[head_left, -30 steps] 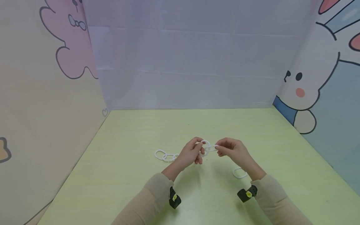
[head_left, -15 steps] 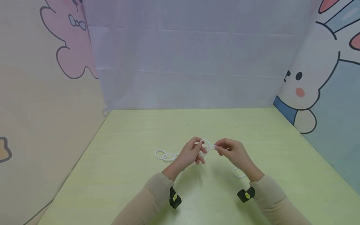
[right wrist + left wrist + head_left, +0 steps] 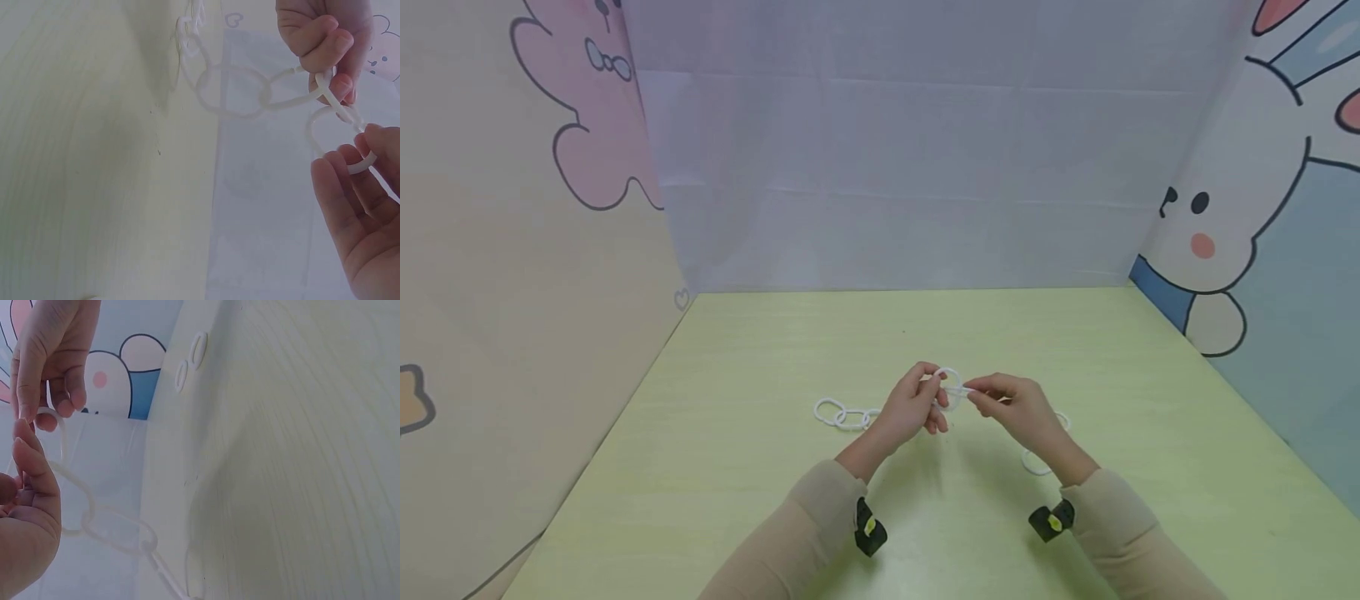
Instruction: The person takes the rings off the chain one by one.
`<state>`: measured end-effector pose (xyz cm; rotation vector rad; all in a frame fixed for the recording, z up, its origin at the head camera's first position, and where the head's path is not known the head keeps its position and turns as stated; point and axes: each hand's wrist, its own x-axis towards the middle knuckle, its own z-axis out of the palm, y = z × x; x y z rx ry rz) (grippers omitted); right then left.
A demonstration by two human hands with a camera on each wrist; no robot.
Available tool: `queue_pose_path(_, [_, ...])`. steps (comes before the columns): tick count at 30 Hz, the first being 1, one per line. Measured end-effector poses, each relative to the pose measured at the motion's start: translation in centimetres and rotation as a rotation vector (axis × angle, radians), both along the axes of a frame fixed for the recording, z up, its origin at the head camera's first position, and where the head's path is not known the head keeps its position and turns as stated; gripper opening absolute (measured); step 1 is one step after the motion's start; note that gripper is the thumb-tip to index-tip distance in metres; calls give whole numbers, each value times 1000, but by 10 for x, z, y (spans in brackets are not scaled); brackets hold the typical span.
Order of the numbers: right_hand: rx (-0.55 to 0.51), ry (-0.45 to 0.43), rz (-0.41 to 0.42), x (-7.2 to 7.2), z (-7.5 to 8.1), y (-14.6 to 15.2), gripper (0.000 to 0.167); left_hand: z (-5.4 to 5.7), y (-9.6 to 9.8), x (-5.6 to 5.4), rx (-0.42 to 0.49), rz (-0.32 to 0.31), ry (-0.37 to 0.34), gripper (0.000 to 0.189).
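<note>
My left hand (image 3: 913, 406) pinches a white plastic chain link (image 3: 950, 371) upright over the middle of the table. From that hand several joined links, a white chain (image 3: 234, 114), hang down and run left, its end (image 3: 841, 417) lying on the table. My right hand (image 3: 1017, 408) pinches another white link (image 3: 362, 167) between thumb and fingers. In the head view this link points left and overlaps the one in my left hand, close by the left fingertips. In the left wrist view the left hand (image 3: 31, 531) partly covers where the links meet.
Two loose white links, one nearer (image 3: 1037, 473) and one farther (image 3: 1064, 419), lie on the table by my right wrist, partly hidden by it. The pale green table (image 3: 775, 350) is bounded by a plain back sheet (image 3: 887, 167) and cartoon-printed side walls.
My right hand has moved slightly left with its link, bringing it closer to the left hand. The farther loose link has come into view behind the right wrist.
</note>
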<state>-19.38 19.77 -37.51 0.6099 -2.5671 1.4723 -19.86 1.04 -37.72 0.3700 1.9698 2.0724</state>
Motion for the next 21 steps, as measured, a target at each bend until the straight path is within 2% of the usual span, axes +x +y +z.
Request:
queue_pose_path(2, [3,-10,-7,0,0,-1,16,9,-1,5,4,9,9,19])
queue_pose_path(6, [7,-43,-23,0,0,-4,17,9,-1,4,7,22,17,18])
queue_pose_path(14, [-74,-155,9,-2,0,-5,25,-12,1,-10,29,34,7,21])
queue_pose_path(21, [-139,-234,52,-5,-4,-4,28,-16,1,-12,25,52,-12,19])
